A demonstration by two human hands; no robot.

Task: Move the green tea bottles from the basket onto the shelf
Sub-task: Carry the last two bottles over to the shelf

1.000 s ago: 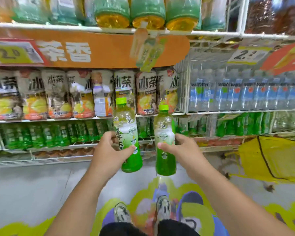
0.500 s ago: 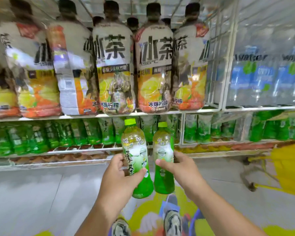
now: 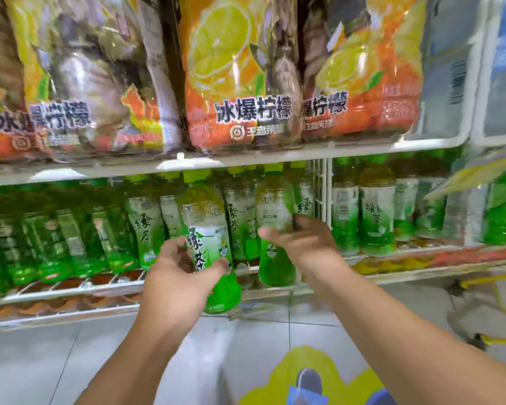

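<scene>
Left hand (image 3: 176, 276) wraps the left bottle (image 3: 209, 244) at its label; right hand (image 3: 301, 244) grips the right bottle (image 3: 275, 229) mid-body. Both sit upright before the shelf (image 3: 187, 283). Full, likely heavy, slick plastic: hold the waist. Stocked green tea row (image 3: 374, 211) behind.

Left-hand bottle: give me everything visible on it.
The left-hand bottle is clear plastic with a lime-green cap, amber-green tea showing at the shoulder, a white-and-green label with large green characters, and a solid green base. It is upright, leaning slightly left, held in front of the shelf of matching bottles and not yet on it. The left hand grips its lower body, thumb across the label.
</scene>
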